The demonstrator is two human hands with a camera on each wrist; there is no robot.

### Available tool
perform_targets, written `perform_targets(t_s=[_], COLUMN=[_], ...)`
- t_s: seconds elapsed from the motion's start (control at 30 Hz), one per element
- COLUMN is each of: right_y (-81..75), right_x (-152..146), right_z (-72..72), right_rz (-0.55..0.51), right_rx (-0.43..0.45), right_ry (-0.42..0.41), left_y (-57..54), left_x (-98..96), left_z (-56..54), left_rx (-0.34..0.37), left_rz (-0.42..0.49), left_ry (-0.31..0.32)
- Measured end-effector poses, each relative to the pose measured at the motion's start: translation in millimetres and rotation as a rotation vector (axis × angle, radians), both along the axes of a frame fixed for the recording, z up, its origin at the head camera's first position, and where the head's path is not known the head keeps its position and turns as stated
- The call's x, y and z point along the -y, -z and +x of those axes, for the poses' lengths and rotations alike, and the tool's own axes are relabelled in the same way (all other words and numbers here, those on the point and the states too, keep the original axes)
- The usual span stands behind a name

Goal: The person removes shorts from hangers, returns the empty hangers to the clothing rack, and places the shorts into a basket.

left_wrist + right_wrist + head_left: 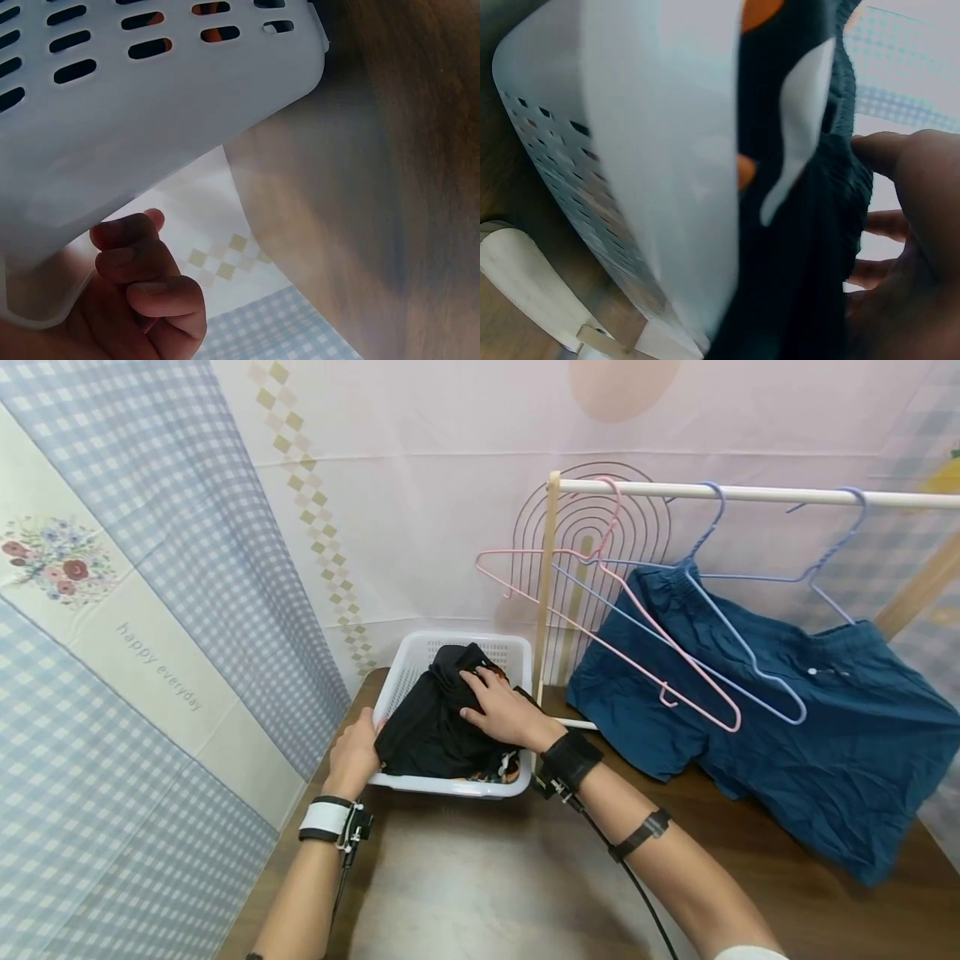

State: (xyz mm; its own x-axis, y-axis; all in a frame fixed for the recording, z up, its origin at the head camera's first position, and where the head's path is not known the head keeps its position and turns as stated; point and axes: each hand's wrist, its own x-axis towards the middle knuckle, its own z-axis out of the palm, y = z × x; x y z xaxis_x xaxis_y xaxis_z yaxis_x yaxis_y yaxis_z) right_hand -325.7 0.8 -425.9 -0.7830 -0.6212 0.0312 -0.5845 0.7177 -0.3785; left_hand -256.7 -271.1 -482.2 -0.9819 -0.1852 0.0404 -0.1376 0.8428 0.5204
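A white plastic basket [457, 788] with slotted walls holds a black garment [420, 731] and some cloth with an orange and white print. My left hand [354, 758] grips the basket's left rim. The left wrist view shows its fingers [169, 296] curled in beside the basket wall [150, 142]. On top of the black garment rests my right hand [501, 710], fingers spread. Up close in the right wrist view, fingers and thumb of the right hand [907, 232] touch the dark cloth [795, 277], just inside the basket rim [664, 172].
Right of the basket stands a clothes rack [757, 492] with a wooden post [547, 585]. A pink hanger [637, 602] and blue hangers hang from its bar, with dark blue shorts [780, 735] below. A checked curtain [247, 552] borders the brown table [465, 877] at left.
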Motion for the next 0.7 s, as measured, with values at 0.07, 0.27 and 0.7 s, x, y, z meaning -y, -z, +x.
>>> perform_targets(t_s=[0.07,0.27,0.7], right_y=[-1.9,-8.0,-1.7], right_x=[-4,-15,-43], right_z=[3.2,15.4,55.2], right_rz=[-0.007,-0.059,-0.178], right_rx=[-0.012,-0.051,-0.141], right_ry=[0.001,-0.005,0.043], left_y=[1.0,3.8,7.4], left_x=[0.1,0.1,-1.4], left_z=[-0.9,-0.4,-1.0], left_rx=[-0.010,-0.078,-0.293], left_rz=[-0.003,0.004,0.112], left_ry=[0.000,0.006,-0.004])
